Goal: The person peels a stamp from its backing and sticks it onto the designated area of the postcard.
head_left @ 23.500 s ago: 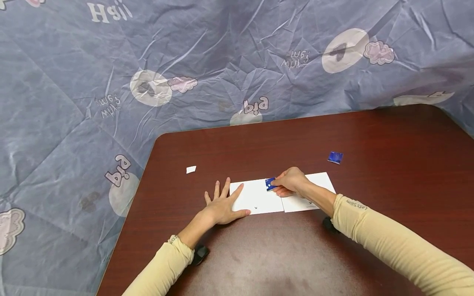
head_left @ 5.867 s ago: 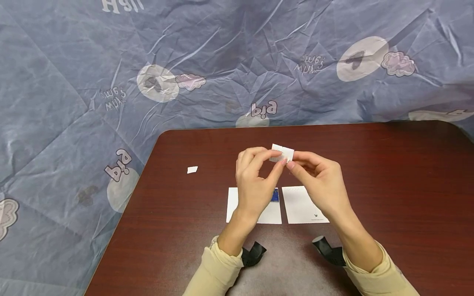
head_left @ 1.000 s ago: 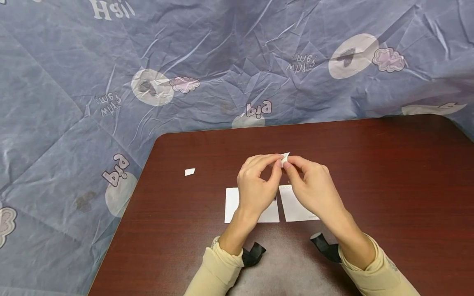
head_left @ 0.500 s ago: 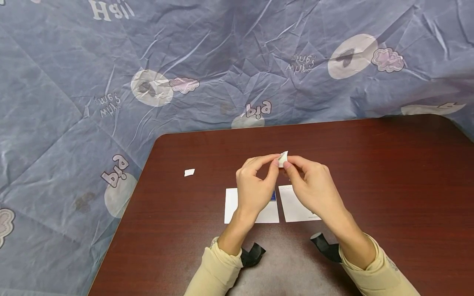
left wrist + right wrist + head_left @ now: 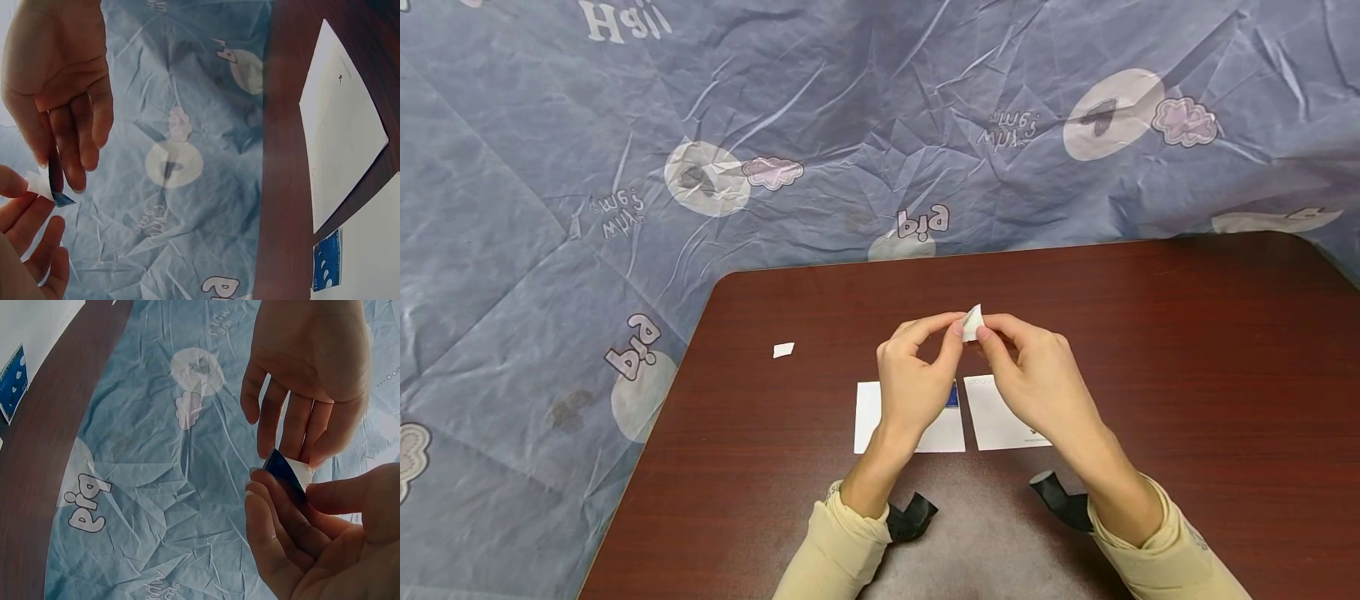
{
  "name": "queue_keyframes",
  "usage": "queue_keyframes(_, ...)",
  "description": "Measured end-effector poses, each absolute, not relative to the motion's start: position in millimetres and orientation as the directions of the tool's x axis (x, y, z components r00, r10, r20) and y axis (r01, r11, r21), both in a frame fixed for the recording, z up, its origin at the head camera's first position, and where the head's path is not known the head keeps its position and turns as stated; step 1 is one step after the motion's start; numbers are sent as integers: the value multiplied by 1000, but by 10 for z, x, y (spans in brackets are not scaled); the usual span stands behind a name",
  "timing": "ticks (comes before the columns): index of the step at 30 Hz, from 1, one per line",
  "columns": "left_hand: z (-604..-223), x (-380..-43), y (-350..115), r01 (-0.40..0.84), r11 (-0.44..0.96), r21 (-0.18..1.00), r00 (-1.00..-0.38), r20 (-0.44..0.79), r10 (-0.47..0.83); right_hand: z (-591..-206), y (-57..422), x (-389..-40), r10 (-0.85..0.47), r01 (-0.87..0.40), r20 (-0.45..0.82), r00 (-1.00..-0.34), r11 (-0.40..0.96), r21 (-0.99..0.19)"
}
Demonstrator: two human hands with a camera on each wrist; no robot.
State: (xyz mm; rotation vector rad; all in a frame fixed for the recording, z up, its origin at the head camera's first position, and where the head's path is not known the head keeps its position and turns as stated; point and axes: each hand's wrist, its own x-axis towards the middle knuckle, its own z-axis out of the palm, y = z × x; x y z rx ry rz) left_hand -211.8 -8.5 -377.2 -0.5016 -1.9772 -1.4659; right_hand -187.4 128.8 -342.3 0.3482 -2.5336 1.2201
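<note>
My left hand (image 5: 913, 375) and right hand (image 5: 1037, 375) meet above the table, both pinching a small sticker (image 5: 973, 323) between thumb and fingertips. The sticker's white backing is bent up at one corner in the head view; its dark blue face (image 5: 283, 472) shows in the right wrist view. Whether the backing has come apart from the sticker is hard to tell. Below the hands lie two white cards, the left card (image 5: 867, 417) and the right card (image 5: 992, 417). A blue sticker with white shapes (image 5: 327, 262) sits on the left card's edge, partly hidden in the head view.
A small white paper scrap (image 5: 783, 350) lies on the dark red-brown table (image 5: 760, 467), left of the cards. Behind the table hangs a wrinkled blue printed cloth (image 5: 820, 108). Black wrist camera mounts (image 5: 912, 517) jut inward beneath both wrists.
Earlier my right hand pressed a blue sticker on the left card while another lay at the back right; that spot is now bare. Lately the held sticker's white corner has lifted slightly.
</note>
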Motion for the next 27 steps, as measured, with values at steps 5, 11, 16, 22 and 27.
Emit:
queue_keyframes(5, -3768, -2117, -85, 622, 313, 718, -740, 670, -66, -3428, 1293, -1879, -84, -355, 389, -917, 614, -705)
queue_keyframes(11, -3766, -2118, -86, 621, 312, 719, -741, 668, -67, -3431, 1296, -1878, -83, -357, 392, -916, 614, -704)
queue_keyframes(16, -3764, -2118, -89, 616, 321, 720, -743, 666, -69, -3436, 1296, -1879, -81, -357, 393, -916, 614, -705)
queue_keyframes(22, -3758, -2118, -100, 612, 334, 717, -741, 668, -74, -3422, 1294, -1869, -77, -348, 382, -921, 603, -718)
queue_keyframes(27, -3750, -2118, -109, 610, 339, 716, -741, 668, -75, -3420, 1298, -1873, -79, -349, 381, -921, 602, -718)
